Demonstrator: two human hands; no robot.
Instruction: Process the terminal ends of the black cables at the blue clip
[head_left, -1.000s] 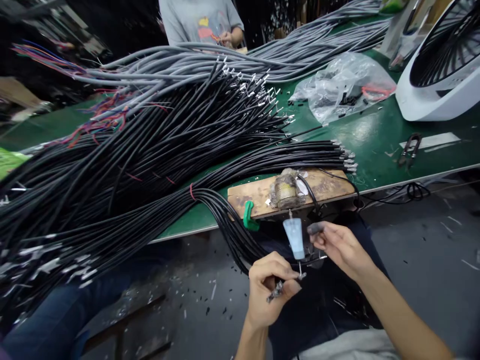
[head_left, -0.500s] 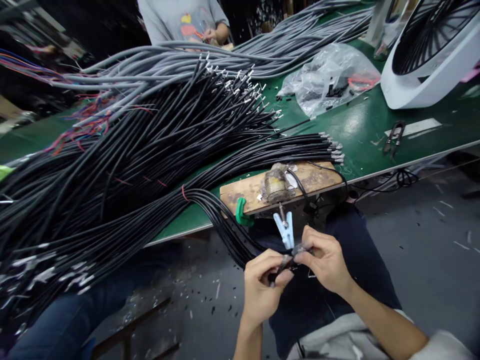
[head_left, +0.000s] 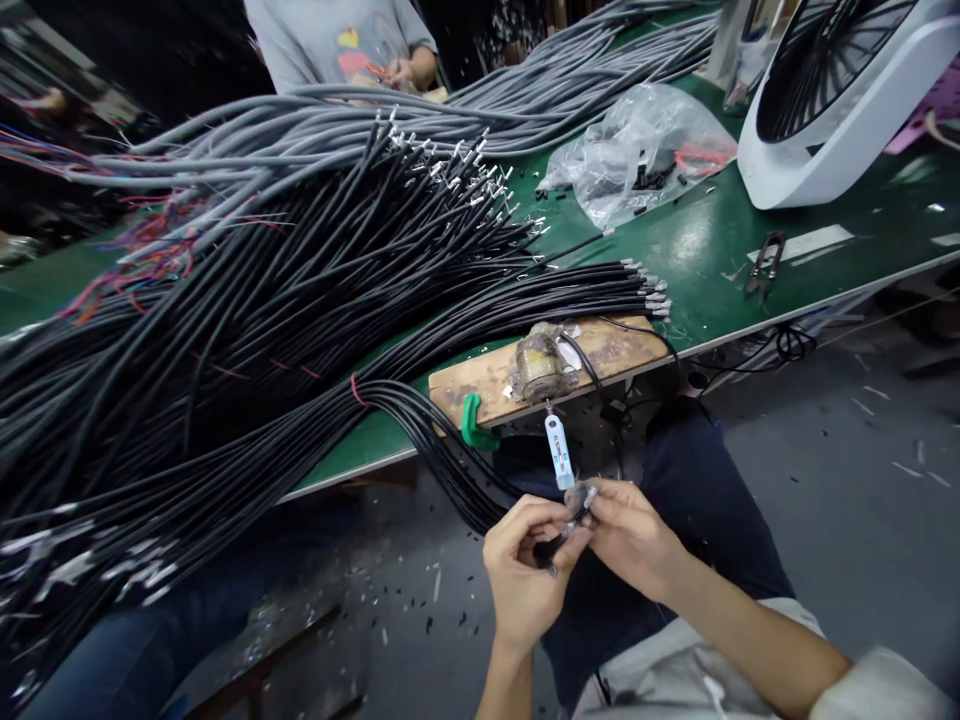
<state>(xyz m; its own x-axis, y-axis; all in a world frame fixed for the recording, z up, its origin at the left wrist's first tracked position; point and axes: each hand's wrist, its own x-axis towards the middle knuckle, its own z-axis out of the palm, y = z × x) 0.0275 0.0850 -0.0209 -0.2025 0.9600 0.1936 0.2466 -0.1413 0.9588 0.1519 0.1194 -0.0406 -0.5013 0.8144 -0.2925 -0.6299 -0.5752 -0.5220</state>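
Observation:
Above my lap, my left hand (head_left: 529, 570) is closed around a black cable end (head_left: 551, 548). My right hand (head_left: 637, 535) pinches the cable's frayed, greyish tip close to the left fingertips. Just above my fingers a light blue clothespin (head_left: 559, 455) hangs from the shaft of a small tape-wrapped motor (head_left: 541, 365). That motor sits on a wooden board (head_left: 619, 350) at the table edge, beside a green clamp (head_left: 474, 425). Black cables tied with a red band (head_left: 356, 390) droop over the edge left of my hands.
Piles of black cables (head_left: 285, 290) and grey cables (head_left: 315, 110) cover the left and back of the green table (head_left: 705, 290). Farther right lie a clear plastic bag (head_left: 611, 150), small snips (head_left: 765, 262) and a white fan (head_left: 795, 175). A person (head_left: 337, 45) works across the table.
The blue clothespin has turned from its V-shaped side view to a narrow one. My right fingers have shifted slightly down around the cable tip. The whole view has moved a little.

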